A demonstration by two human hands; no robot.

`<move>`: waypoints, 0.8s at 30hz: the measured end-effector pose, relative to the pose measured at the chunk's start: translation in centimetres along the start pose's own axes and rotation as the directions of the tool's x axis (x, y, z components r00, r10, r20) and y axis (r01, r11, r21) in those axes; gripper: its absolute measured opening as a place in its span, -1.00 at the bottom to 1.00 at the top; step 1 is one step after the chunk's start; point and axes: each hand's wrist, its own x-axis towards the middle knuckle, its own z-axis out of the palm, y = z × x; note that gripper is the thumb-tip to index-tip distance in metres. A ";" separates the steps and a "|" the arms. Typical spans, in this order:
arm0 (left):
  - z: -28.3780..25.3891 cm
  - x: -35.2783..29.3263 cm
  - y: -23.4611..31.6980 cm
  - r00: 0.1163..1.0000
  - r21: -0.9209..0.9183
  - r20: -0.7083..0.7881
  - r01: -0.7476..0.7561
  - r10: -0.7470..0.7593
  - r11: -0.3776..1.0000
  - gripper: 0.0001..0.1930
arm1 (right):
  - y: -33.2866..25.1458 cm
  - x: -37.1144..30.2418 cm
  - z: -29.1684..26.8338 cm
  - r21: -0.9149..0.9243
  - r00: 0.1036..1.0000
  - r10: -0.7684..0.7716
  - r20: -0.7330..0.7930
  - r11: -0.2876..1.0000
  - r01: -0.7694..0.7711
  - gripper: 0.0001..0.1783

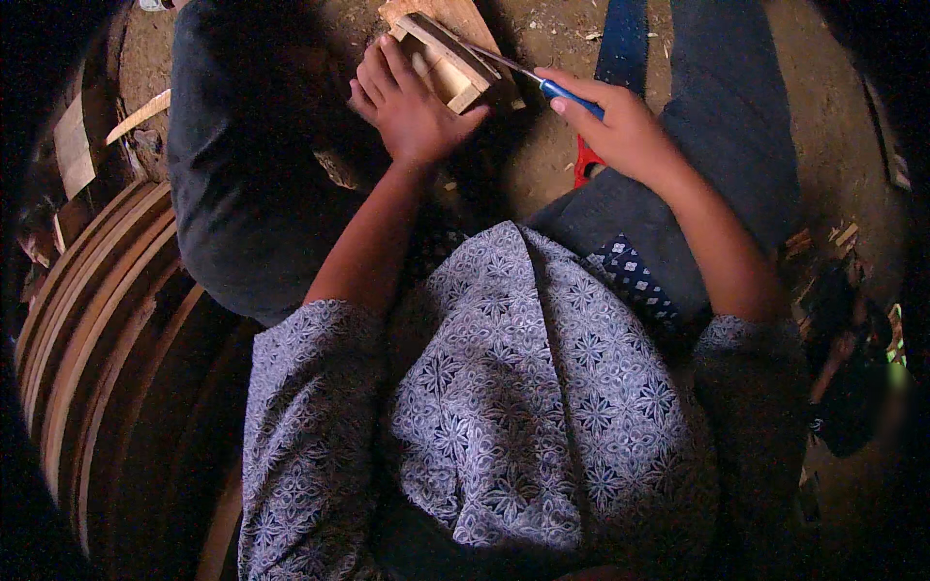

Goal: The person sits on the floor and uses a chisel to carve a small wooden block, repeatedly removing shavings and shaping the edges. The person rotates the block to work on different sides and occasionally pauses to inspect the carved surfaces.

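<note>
A small open wooden box sits tilted on a flat piece of wood between my legs. My left hand grips it from the left, its fingers along one wall and its thumb by the near end. In my right hand is a blue-handled tool with a thin metal shaft. That shaft reaches leftward to the box's far right wall; its tip is hard to make out, and I cannot tell whether it is a file or a screwdriver.
Beyond my right hand lies what looks like a handsaw, with a blue blade and a red handle. Several long wooden strips lie at the left. Wood shavings and scraps dot the floor at the right.
</note>
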 end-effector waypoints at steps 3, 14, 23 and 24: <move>0.2 -0.3 0.3 1.000 -0.026 -0.011 -0.008 0.008 1.000 0.39 | -0.3 -1.4 -1.3 -0.085 0.998 -0.004 -0.064 0.996 -0.002 -0.61; 0.3 0.1 -0.3 0.999 -0.036 -0.044 -0.001 0.000 0.999 0.37 | -0.9 -4.3 -2.6 -0.007 0.993 0.122 0.000 0.993 -0.122 -0.62; 0.4 0.0 -1.0 1.000 0.016 -0.017 -0.019 0.019 1.000 0.37 | -1.0 -4.0 -2.3 -0.030 0.995 0.093 0.031 0.995 -0.092 -0.62; 0.6 -0.1 -1.2 0.999 0.041 -0.004 -0.031 0.031 0.999 0.37 | -1.3 -4.0 -2.2 -0.024 0.992 0.119 0.042 0.993 -0.118 -0.62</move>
